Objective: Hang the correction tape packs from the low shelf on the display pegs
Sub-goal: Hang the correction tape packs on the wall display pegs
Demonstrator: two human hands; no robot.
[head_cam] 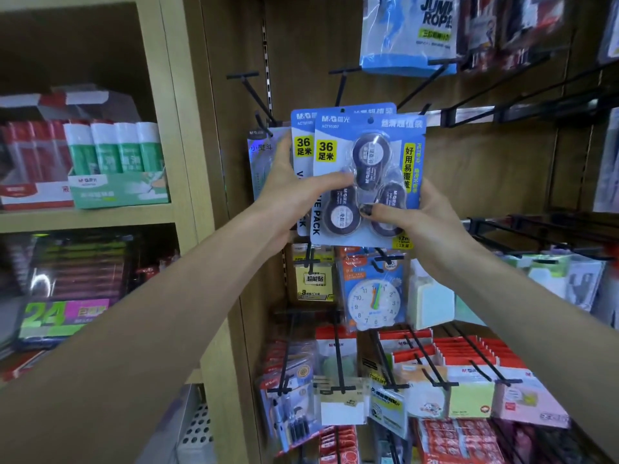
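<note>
Both hands are gripping two blue cardboard correction tape packs (pixel 366 175), left hand (pixel 294 192) and right hand (pixel 418 219), raising them just below the black metal peg (pixel 341 85); neither is hanging there yet.

Two correction tape packs (pixel 368 175), one behind the other, sit between both hands, seemingly on a peg (pixel 340 85).

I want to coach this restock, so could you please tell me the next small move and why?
Probably ease the front blue correction tape pack up until its punched hole meets the empty black peg above: both the left hand and right hand grip it just below that peg.
</note>
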